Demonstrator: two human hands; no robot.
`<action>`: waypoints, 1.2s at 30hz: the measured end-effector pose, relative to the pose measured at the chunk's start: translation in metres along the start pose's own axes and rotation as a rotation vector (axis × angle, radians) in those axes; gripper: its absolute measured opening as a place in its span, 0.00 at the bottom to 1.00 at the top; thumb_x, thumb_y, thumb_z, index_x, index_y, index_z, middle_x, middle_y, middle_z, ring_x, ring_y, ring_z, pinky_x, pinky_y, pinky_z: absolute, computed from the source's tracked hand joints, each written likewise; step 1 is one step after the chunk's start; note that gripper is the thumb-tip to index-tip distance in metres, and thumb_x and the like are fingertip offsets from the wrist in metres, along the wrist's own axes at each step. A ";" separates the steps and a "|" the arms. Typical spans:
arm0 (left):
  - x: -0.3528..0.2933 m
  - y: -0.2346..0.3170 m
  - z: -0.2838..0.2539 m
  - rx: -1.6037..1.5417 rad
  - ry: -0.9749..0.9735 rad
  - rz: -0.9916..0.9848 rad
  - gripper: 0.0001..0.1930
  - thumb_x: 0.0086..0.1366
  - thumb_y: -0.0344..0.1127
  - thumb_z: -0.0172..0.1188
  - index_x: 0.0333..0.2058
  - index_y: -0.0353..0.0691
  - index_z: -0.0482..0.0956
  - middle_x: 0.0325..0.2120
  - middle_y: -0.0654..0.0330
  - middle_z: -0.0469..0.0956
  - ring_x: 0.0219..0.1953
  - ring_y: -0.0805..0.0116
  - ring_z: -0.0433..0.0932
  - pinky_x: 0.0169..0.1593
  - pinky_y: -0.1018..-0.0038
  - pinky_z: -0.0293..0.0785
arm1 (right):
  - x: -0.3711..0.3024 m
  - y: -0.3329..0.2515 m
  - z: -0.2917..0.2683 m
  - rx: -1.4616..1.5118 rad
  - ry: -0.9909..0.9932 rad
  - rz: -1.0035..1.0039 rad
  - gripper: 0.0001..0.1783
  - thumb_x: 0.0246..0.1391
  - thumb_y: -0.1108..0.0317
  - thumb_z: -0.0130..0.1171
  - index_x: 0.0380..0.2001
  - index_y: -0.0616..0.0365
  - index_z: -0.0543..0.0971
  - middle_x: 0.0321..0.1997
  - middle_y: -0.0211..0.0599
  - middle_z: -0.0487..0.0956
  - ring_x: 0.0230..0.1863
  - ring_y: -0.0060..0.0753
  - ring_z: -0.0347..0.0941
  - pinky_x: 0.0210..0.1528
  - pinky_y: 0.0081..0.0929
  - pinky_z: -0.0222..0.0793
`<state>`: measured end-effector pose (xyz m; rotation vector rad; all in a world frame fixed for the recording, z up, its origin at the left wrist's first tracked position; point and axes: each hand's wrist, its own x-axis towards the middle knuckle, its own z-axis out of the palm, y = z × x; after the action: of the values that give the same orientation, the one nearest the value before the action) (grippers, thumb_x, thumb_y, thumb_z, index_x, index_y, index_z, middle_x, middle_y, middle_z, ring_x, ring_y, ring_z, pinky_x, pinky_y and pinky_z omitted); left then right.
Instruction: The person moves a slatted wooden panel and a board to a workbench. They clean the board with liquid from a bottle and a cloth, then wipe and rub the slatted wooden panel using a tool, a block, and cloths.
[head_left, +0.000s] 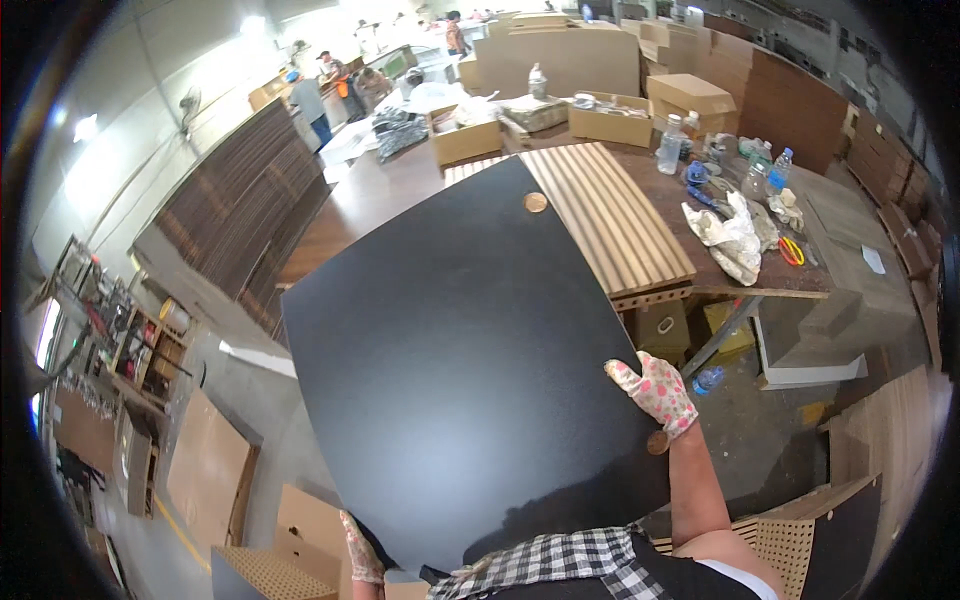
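A large flat black panel [450, 330] fills the middle, tilted, its far corner lying over a slatted wooden panel [610, 210] on the table. Light brown round spots, perhaps holes, show near its far corner and its right edge. My right hand [655, 392], in a white glove with pink dots, grips the right edge, thumb on the upper face and the other fingers mostly out of sight. At the near left edge, my left hand [360, 548], gloved alike, is closed along the panel's side; only part of it shows.
Bottles [670, 145], a white cloth [735, 238] and yellow-handled scissors [791, 251] lie on the brown table [365, 205]. Stacked brown boards [230, 190] stand left. Cartons with perforated boards [275, 570] are at lower left. People [310, 105] work far behind.
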<state>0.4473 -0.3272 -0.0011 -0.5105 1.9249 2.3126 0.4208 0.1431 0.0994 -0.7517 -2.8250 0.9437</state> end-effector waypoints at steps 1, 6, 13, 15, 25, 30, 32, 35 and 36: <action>0.013 -0.002 0.017 0.099 0.020 0.008 0.32 0.66 0.57 0.30 0.60 0.39 0.51 0.56 0.58 0.59 0.56 0.63 0.61 0.57 0.67 0.59 | 0.014 0.013 -0.011 0.034 -0.002 0.041 0.44 0.46 0.34 0.49 0.45 0.73 0.70 0.40 0.61 0.74 0.47 0.53 0.70 0.51 0.38 0.64; 0.079 -0.017 0.084 0.079 0.045 -0.104 0.31 0.67 0.56 0.31 0.58 0.36 0.55 0.55 0.58 0.61 0.55 0.65 0.62 0.57 0.70 0.59 | 0.082 0.074 -0.047 0.101 -0.052 0.175 0.43 0.45 0.33 0.46 0.42 0.70 0.72 0.41 0.57 0.75 0.47 0.51 0.70 0.50 0.38 0.63; 0.122 -0.035 0.117 0.821 -0.143 0.022 0.30 0.67 0.54 0.34 0.52 0.31 0.65 0.48 0.60 0.70 0.48 0.72 0.68 0.52 0.75 0.63 | 0.137 0.145 -0.038 0.112 -0.056 0.293 0.40 0.46 0.34 0.46 0.37 0.68 0.76 0.38 0.55 0.76 0.44 0.49 0.71 0.47 0.38 0.64; 0.121 0.030 0.185 0.291 -0.075 -0.364 0.29 0.66 0.54 0.35 0.48 0.31 0.69 0.43 0.61 0.73 0.44 0.73 0.70 0.48 0.77 0.65 | 0.144 0.144 -0.050 0.167 -0.128 0.350 0.39 0.48 0.36 0.47 0.40 0.69 0.74 0.43 0.59 0.74 0.48 0.50 0.69 0.50 0.36 0.62; 0.133 0.071 0.222 0.313 -0.227 -0.244 0.25 0.68 0.49 0.35 0.46 0.32 0.70 0.40 0.62 0.73 0.41 0.76 0.70 0.47 0.78 0.66 | 0.110 0.181 -0.062 0.075 -0.090 0.277 0.33 0.50 0.40 0.46 0.35 0.65 0.75 0.34 0.47 0.76 0.40 0.42 0.70 0.48 0.34 0.59; 0.130 0.038 0.207 0.103 -0.210 -0.202 0.24 0.65 0.46 0.45 0.54 0.35 0.62 0.51 0.60 0.66 0.52 0.72 0.64 0.56 0.75 0.58 | 0.097 0.188 -0.068 0.175 -0.288 0.475 0.39 0.47 0.33 0.45 0.27 0.67 0.75 0.22 0.39 0.72 0.29 0.33 0.66 0.36 0.31 0.64; 0.136 0.024 0.203 0.058 -0.142 -0.166 0.24 0.65 0.45 0.46 0.54 0.35 0.62 0.51 0.60 0.66 0.52 0.71 0.64 0.56 0.76 0.58 | 0.107 0.181 -0.075 0.079 -0.347 0.358 0.35 0.48 0.36 0.48 0.32 0.64 0.77 0.25 0.31 0.76 0.30 0.26 0.70 0.30 0.29 0.63; 0.143 0.020 0.216 -0.041 -0.019 -0.122 0.24 0.64 0.41 0.49 0.54 0.34 0.61 0.52 0.57 0.65 0.53 0.70 0.64 0.57 0.76 0.58 | 0.125 0.171 -0.087 0.215 -0.463 0.565 0.34 0.48 0.37 0.49 0.31 0.62 0.78 0.24 0.31 0.75 0.27 0.25 0.70 0.27 0.28 0.63; 0.149 0.022 0.225 -0.006 0.016 -0.089 0.23 0.64 0.41 0.49 0.54 0.34 0.61 0.52 0.57 0.65 0.54 0.70 0.63 0.57 0.76 0.57 | 0.137 0.205 -0.086 0.019 -0.434 0.403 0.32 0.50 0.39 0.48 0.27 0.62 0.78 0.21 0.31 0.75 0.25 0.27 0.71 0.26 0.30 0.64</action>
<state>0.2564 -0.1349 0.0070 -0.6036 1.8620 2.2677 0.4067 0.3969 0.0382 -1.2891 -3.0738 1.3312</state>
